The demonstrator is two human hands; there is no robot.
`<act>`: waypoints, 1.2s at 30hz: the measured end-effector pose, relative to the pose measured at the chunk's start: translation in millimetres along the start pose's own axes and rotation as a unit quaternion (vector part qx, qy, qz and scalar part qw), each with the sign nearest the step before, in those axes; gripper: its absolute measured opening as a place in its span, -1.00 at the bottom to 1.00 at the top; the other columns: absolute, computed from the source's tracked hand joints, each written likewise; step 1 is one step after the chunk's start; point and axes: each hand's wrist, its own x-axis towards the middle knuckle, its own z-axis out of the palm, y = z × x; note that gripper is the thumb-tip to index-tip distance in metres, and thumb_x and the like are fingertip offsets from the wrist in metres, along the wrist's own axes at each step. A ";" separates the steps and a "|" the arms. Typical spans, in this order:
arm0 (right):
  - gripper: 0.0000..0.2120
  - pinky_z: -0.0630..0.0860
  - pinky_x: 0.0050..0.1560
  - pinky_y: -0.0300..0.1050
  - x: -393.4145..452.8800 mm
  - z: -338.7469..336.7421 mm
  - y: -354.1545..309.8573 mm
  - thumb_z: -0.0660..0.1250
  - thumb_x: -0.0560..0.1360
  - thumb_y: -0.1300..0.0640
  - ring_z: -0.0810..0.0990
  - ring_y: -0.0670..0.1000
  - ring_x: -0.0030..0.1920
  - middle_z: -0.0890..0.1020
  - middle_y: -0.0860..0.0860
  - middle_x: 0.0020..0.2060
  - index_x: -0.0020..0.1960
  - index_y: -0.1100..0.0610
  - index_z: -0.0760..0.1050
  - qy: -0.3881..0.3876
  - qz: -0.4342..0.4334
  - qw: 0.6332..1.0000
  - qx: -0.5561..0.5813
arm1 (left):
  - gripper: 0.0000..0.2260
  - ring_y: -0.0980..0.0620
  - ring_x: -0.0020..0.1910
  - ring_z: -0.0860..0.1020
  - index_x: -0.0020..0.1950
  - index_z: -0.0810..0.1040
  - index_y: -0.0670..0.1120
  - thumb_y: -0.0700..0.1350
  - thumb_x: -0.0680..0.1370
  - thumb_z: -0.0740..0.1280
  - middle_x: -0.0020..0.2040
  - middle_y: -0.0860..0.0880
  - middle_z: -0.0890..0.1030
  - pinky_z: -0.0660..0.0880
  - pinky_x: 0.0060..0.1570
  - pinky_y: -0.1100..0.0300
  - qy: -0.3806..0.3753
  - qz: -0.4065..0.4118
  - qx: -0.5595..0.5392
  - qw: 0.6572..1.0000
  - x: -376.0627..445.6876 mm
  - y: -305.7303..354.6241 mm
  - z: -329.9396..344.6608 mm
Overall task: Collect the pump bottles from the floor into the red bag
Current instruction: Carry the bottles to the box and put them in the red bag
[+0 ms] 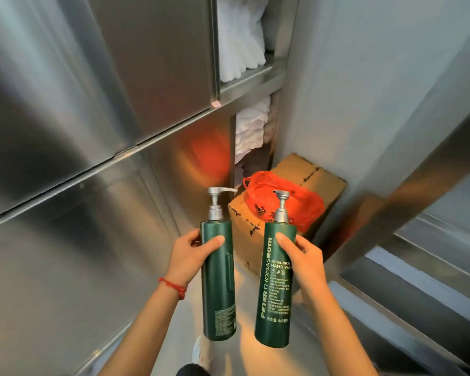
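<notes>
I hold two tall dark green pump bottles with silver pumps upright in front of me. My left hand grips the left bottle near its top, its back label facing me. My right hand grips the right bottle, whose white "hand wash" lettering faces me. Beyond the bottles, a red plastic bag lies crumpled on top of a cardboard box in the corner.
Stainless steel cabinet doors fill the left side. An open shelf column holds stacked white towels. A grey wall and a steel frame close the right. The floor passage between them is narrow.
</notes>
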 end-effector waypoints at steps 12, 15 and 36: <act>-0.94 0.49 -0.23 -0.36 117.3 16.3 -18.8 0.42 0.38 0.16 0.60 -0.17 -0.27 0.66 -0.02 -0.23 -0.16 0.04 0.59 0.182 -0.031 0.983 0.002 | -0.80 0.27 -0.33 0.57 -0.17 0.58 0.03 -0.18 0.30 0.52 -0.23 0.07 0.64 0.51 -0.27 0.38 -0.174 0.042 0.067 0.982 199.9 34.2 49.2; -0.90 0.50 -0.18 -0.32 157.2 6.3 -19.2 0.44 0.37 0.15 0.61 -0.15 -0.21 0.67 -0.04 -0.18 -0.13 0.03 0.58 0.207 -0.029 0.978 0.003 | -0.77 0.26 -0.30 0.57 -0.16 0.59 0.05 -0.20 0.29 0.53 -0.27 0.15 0.65 0.53 -0.22 0.34 -0.189 0.054 0.079 0.977 243.7 33.6 76.0; -0.46 0.34 -0.09 -0.60 366.4 -26.6 48.8 0.55 0.22 0.24 0.48 -0.45 -0.09 0.51 -0.27 -0.08 0.09 -0.01 0.39 0.290 -0.003 0.952 -0.101 | -0.54 -0.03 -0.01 0.51 0.07 0.55 -0.12 -0.12 0.22 0.57 -0.06 0.01 0.51 0.39 -0.05 0.26 -0.226 0.116 0.234 0.939 439.3 -43.9 228.9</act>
